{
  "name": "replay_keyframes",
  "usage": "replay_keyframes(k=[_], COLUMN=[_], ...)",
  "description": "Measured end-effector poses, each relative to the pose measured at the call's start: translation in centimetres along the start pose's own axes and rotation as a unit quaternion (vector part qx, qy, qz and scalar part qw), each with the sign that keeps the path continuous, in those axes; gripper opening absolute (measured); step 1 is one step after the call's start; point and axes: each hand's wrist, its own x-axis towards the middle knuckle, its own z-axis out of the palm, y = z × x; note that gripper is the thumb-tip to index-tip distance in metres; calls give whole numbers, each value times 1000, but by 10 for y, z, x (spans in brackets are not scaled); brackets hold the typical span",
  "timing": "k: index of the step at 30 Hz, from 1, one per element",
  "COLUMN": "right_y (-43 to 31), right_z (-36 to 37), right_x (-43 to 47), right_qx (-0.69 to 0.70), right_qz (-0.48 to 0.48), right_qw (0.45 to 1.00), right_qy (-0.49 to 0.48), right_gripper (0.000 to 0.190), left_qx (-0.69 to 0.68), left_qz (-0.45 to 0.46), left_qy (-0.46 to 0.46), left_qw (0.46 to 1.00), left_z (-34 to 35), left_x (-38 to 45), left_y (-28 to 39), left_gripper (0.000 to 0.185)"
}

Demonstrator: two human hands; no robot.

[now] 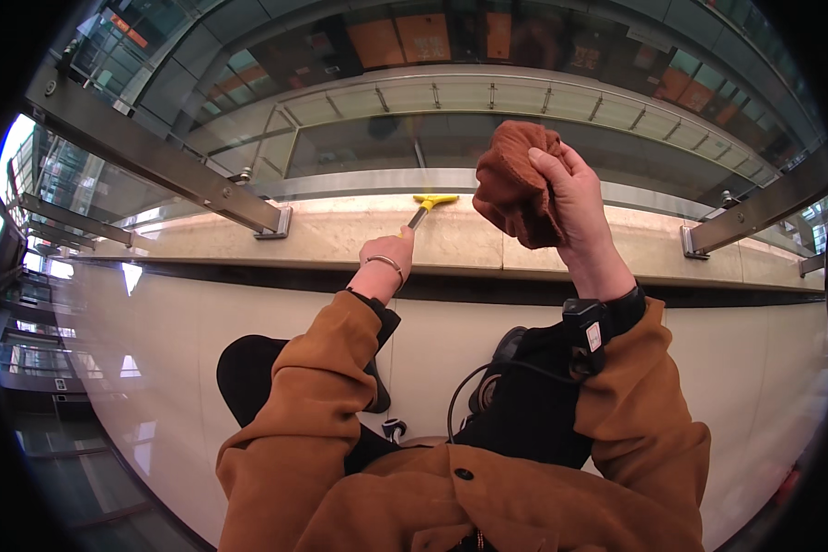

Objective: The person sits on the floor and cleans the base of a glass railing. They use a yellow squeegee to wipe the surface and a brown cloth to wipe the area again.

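My left hand (385,259), with a bracelet at the wrist, is closed around the handle of a yellow-headed squeegee (433,200). The squeegee's head lies at the foot of a glass panel (386,145), by the inner edge of a pale stone ledge (455,238). My right hand (579,193) grips a bunched reddish-brown cloth (517,183), held up in front of the glass and to the right of the squeegee. A black device is strapped to my right wrist.
Metal posts (248,214) (738,221) with clamped feet stand on the ledge at left and right. Below the ledge runs a dark base strip over a glossy tiled floor (159,345). A caster wheel (393,429) shows between my legs. Beyond the glass is a curved railing (490,96).
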Motion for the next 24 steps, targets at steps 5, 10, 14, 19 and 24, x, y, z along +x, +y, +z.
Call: replay_keyframes(k=[5,10,14,19,24], right_y=[-4,-2,-1,-5,0], right_z=[-2,1,2,0,7], right_x=[-1,-1,-2,-4,-3], right_qx=[-2,4,1,-10,-20], right_qz=[6,5,3,12,22], right_qw=[1000,1000,1000,1000,1000], right_qy=[13,1,2,1,-7], right_gripper=[38,38,38,40,41], left_qx=[26,-11,-38,-22,-31], left_qz=[10,-6,-28,-4,-29], left_qy=[-43,-3,7,-30,-7], left_qw=[999,1000,999,999,999], left_z=[2,5,3,1,2], left_x=[-27,-24,-4,-34,-20], left_y=[-14,-13,-4,-24,-34], left_gripper=[42,33,30,27,25])
